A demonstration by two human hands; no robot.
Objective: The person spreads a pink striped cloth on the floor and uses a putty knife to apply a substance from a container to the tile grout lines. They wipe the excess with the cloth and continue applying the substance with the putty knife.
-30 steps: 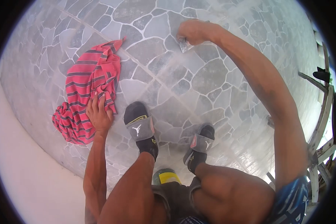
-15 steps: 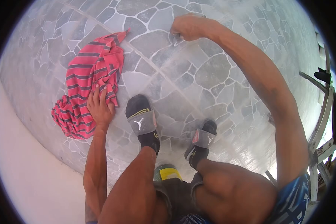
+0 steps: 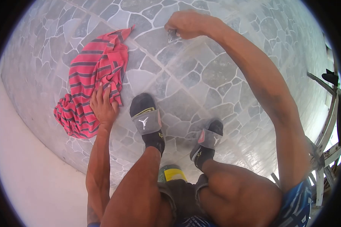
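Observation:
A red cloth with dark stripes lies crumpled on the stone-patterned tile floor. Flat on its lower right part rests my left hand, fingers stretched out and apart. Farther forward, my right hand is closed around a small grey piece that shows below the fingers, against the floor. Its shape is mostly hidden by the hand, so its kind cannot be made out. The floor around that hand has a greyish, hazy film over the pale joint lines.
My feet, in dark socks and slide sandals, stand between the hands. Behind them, between my legs, is a greenish container with a yellow label. A white wall borders the left; wooden pieces stand at the right edge.
My right hand has moved slightly to the left and up over the floor with the small grey piece. My left hand stays on the cloth. The view has shifted a little.

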